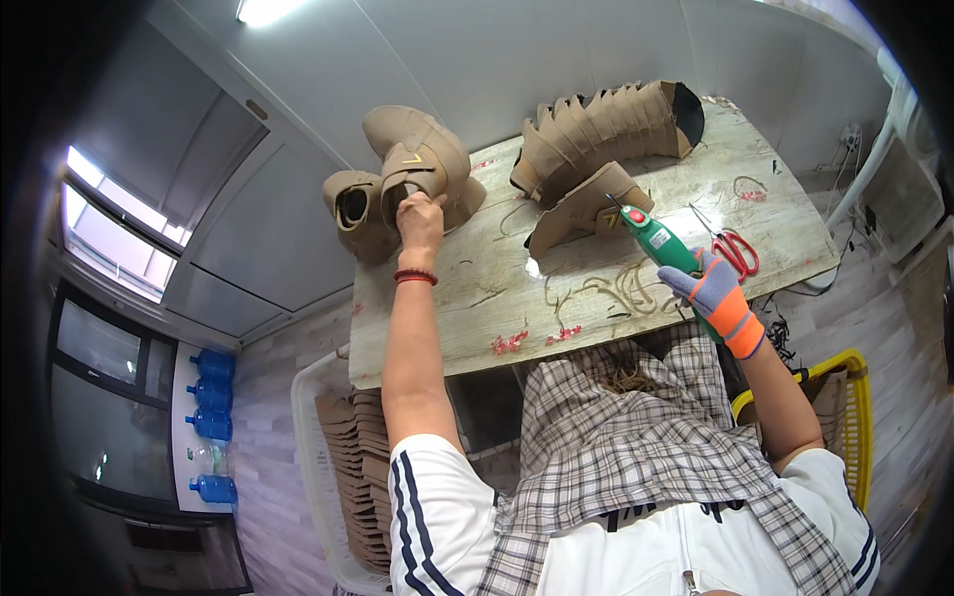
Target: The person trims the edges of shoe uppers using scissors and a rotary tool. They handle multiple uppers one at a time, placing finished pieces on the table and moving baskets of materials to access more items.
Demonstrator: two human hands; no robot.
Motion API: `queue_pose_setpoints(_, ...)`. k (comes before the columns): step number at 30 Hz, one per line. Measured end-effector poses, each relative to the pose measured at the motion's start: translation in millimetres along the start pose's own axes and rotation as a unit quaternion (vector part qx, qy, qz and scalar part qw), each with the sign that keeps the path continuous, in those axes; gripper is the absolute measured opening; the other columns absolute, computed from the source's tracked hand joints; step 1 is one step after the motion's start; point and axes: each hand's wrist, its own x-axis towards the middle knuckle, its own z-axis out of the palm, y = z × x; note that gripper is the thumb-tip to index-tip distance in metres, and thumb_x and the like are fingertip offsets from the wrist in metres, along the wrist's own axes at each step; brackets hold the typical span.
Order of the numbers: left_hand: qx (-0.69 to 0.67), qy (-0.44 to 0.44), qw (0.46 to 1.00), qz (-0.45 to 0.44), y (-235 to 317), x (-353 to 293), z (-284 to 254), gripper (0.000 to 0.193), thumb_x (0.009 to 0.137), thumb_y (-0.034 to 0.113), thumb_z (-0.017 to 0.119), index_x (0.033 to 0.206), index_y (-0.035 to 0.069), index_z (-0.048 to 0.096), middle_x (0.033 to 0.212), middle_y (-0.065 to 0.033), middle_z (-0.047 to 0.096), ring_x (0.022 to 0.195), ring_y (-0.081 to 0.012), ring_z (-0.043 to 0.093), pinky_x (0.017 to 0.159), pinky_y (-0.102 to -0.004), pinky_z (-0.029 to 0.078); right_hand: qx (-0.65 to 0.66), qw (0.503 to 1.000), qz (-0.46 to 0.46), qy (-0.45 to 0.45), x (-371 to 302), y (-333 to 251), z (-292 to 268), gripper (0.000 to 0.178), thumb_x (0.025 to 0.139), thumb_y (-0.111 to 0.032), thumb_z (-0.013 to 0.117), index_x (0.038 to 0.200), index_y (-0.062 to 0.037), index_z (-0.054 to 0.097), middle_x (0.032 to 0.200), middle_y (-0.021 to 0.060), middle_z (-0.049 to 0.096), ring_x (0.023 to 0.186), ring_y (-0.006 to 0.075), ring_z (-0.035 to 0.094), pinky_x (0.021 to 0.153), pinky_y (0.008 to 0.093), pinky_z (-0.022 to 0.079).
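No whole word reads clearly to me. On the far left of the table, an angular yellow mark (411,160) stands on the curved tan piece (429,179) just beyond my left hand (420,221). Another yellow angular mark (609,221) shows on the tan piece (571,214) near the middle. The green tool (648,232) in my right hand (714,293) bears a small white label (659,238), its print too tiny. Dark lettering (636,517) crosses my white shirt (636,558), partly covered.
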Motion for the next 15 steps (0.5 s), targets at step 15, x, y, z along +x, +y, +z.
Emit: queue_pose_setpoints(15,-0.771,0.075,0.603,-0.19,133.9,-100.7,-97.4,0.046,0.081,-0.004,0.068,0.125,0.001,0.056,0.123,-0.01,0.061,0.112,-0.021,0.058,0.097,-0.0341,0.047,0.04,0.982,-0.187,0.006,-31.0,-54.9,23.2,0.047,0.079,-0.032,0.078,0.109,-0.0008,0.062,0.082,0.0059,0.068,0.071,0.0068,0.062,0.064,0.0238,0.051)
